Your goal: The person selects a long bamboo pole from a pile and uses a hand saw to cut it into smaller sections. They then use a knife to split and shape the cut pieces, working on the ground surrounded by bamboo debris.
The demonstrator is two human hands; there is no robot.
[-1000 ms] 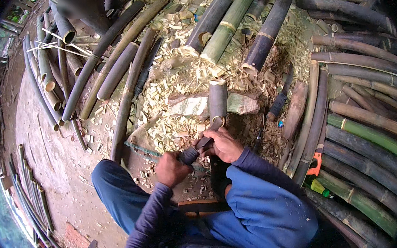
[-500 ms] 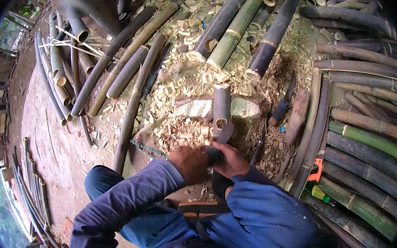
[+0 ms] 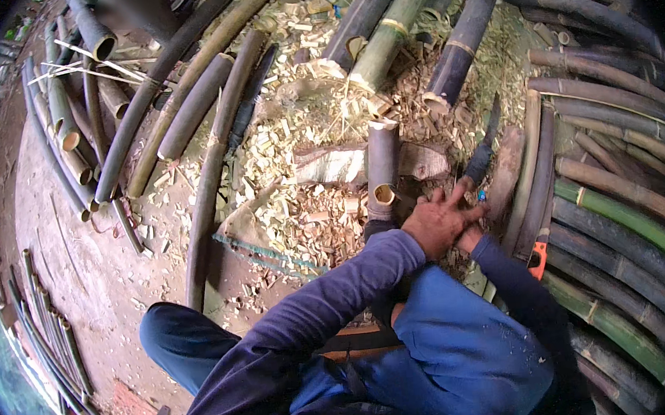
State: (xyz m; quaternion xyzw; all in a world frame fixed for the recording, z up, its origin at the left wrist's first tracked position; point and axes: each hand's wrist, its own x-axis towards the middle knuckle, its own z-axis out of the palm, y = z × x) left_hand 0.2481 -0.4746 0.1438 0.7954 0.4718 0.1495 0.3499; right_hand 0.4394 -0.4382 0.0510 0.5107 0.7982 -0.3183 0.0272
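My left hand is stretched out, its fingers spread, crossing over my right hand. Only a small part of my right hand shows; its fingers are hidden under the left. Just beyond both hands lies a dark, curved, pointed tool with a thick handle-like lower part; whether the right hand touches it cannot be seen. Left of the hands, a short dark bamboo piece leans across a pale cut log, its hollow end toward me.
Wood chips cover the ground ahead. Long bamboo poles lie at the left, with a thick green pole farther off. Stacked bamboo lines the right side, by an orange-handled saw. My bent knees are below.
Both hands have moved right, away from the end of the short bamboo piece where they were held close together round something dark. The left fingers have spread, and the view has shifted slightly.
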